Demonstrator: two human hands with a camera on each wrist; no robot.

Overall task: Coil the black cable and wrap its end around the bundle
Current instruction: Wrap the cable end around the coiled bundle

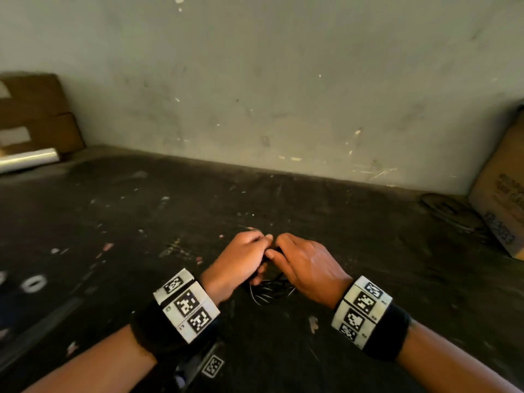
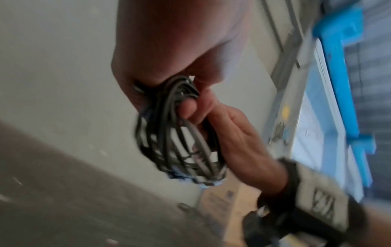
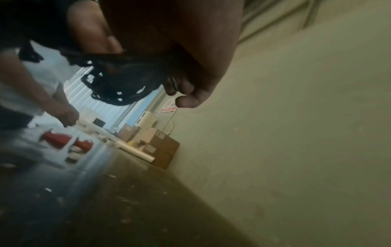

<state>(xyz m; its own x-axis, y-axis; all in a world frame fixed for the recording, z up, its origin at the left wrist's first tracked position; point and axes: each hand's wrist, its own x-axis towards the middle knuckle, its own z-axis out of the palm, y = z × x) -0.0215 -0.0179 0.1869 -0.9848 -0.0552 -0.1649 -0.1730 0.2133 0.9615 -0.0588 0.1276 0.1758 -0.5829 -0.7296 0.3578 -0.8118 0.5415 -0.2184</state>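
Observation:
The black cable (image 2: pixel 169 133) is coiled into a small bundle of several loops. My left hand (image 1: pixel 241 256) and right hand (image 1: pixel 300 262) meet over the dark table, both gripping the bundle's top between them. In the head view only the lower loops of the cable (image 1: pixel 269 290) show below the hands. The left wrist view has the right hand's fingers (image 2: pixel 190 108) curled round the strands, loops hanging beneath. In the dark right wrist view the bundle (image 3: pixel 118 78) hangs between both hands. The cable's end is hidden.
The dark, scuffed table (image 1: pixel 141 222) runs up to a grey wall (image 1: pixel 283 95). Cardboard boxes (image 1: pixel 37 114) and a white roll (image 1: pixel 28 160) sit at the back left. Another cardboard box (image 1: pixel 504 194) leans at the right. A white ring (image 1: pixel 34 283) lies at the left.

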